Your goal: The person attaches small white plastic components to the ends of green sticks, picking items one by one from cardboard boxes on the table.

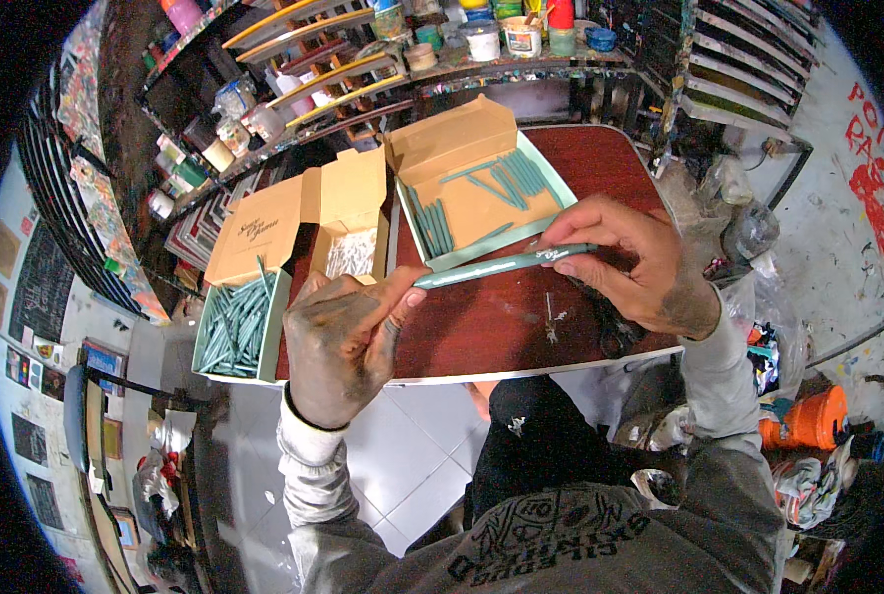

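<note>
A slim teal pen (489, 267) with white printing lies level between my hands, above the dark red table (491, 332). My left hand (338, 342) is closed, its thumb and forefinger pinching the pen's left end. My right hand (635, 259) pinches the other end between thumb and fingertips. Just behind the pen stands an open box (432, 259) with teal pens lying along its sides and a few loose across its bottom. Left of my left hand, another open box (196, 342) holds a jumbled heap of teal pens.
Between those two, a small cardboard box (374, 203) contains many small white pieces. A thin, light-coloured scrap (550, 322) rests on the table near my right hand. Shelves with paint pots (482, 42) run behind the table. An orange container (803, 421) sits at the right, near plastic bags.
</note>
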A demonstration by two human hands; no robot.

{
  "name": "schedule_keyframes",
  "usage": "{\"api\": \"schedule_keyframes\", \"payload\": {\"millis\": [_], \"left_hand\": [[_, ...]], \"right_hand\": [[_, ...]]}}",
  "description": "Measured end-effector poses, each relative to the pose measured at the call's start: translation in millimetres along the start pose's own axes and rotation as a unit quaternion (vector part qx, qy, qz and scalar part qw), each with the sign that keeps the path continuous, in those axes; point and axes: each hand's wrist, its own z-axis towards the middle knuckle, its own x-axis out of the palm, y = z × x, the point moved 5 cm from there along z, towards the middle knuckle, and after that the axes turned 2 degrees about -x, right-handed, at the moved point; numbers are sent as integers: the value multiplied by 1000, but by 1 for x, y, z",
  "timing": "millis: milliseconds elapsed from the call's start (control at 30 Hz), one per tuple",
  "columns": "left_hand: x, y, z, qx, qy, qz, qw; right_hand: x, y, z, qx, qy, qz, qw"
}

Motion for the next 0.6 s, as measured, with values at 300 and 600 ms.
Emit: {"api": "schedule_keyframes", "payload": {"millis": [300, 600], "left_hand": [[-10, -3, 1, 13, -2, 36, 999], [-5, -12, -9, -38, -22, -80, 996]], "right_hand": [[-3, -2, -5, -22, -85, -27, 996], [-7, 6, -7, -68, -79, -78, 992]]}}
